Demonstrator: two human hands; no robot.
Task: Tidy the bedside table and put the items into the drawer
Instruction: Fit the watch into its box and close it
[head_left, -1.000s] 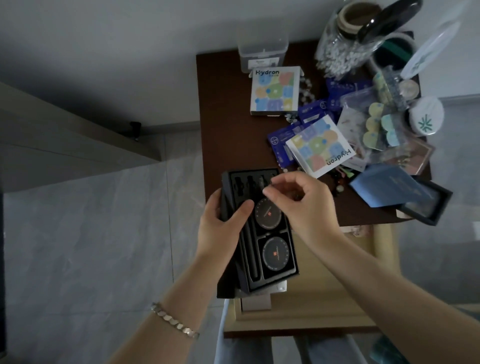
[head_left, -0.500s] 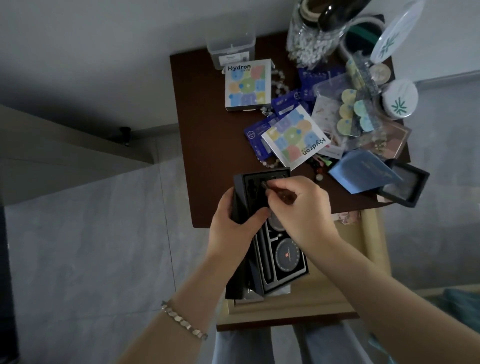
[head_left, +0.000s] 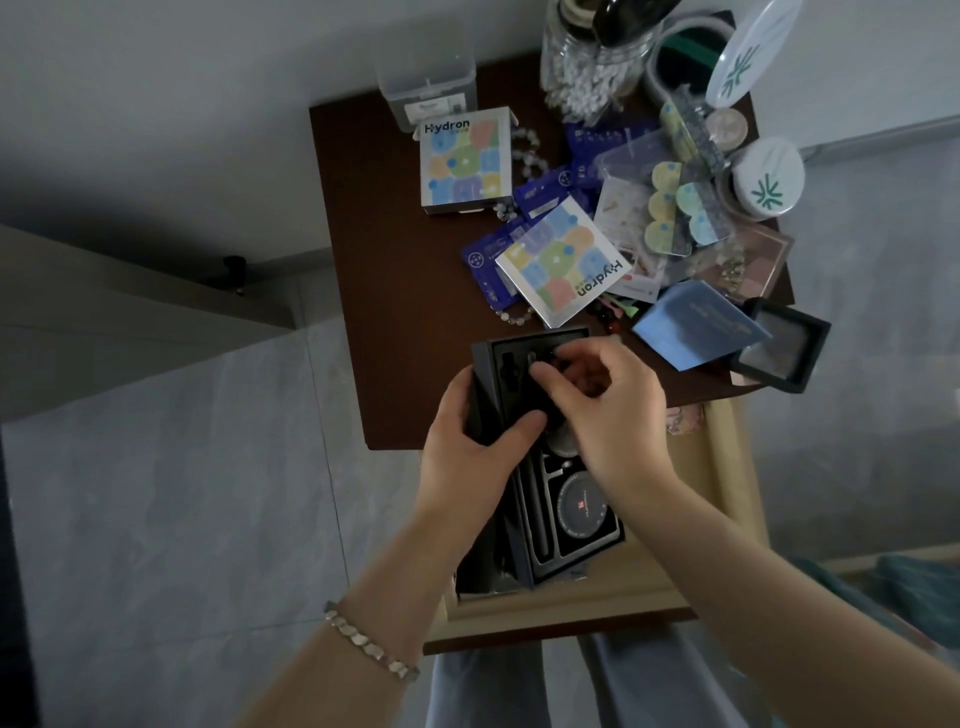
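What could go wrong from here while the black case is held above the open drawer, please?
1. The left hand grips the black case by one side only while the right hand works at its upper slots. The case could slip, or loose pieces could spill into the drawer.
2. The small black tray juts past the table's right edge, with the blue booklet overlapping it. A nudge might knock both off.

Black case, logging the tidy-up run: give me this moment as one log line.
left hand: grips black case edge | right hand: curled over case's top slots | drawer: open beneath case
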